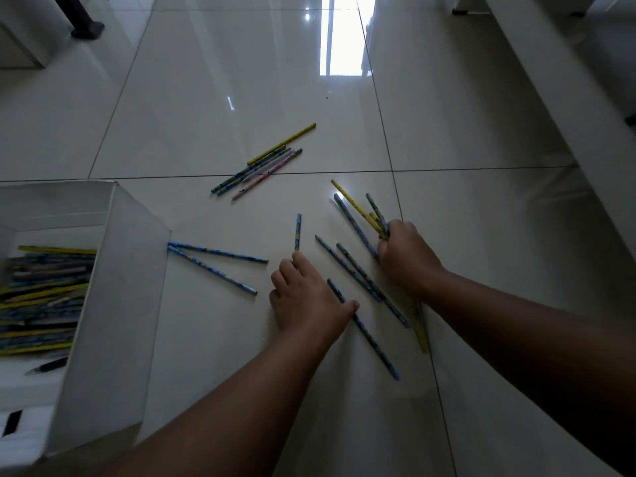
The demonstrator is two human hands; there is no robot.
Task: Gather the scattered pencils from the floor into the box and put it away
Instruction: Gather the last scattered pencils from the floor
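Now your right hand (406,256) grips a bundle of pencils (354,205) on the floor (241,98); your left hand (309,297) lies curled, thumb across a blue pencil (375,346), its hold unclear. The white box (130,287), partly filled, stands at left, two loose pencils (217,252) just beside its corner, another cluster (261,166) farther ahead.

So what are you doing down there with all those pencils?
A person is picking scattered pencils up off the tiled floor. The right hand grips a bunch of pencils, and the left hand has its thumb over a blue pencil. The white box on the left already holds plenty, but more pencils lie loose farther out.
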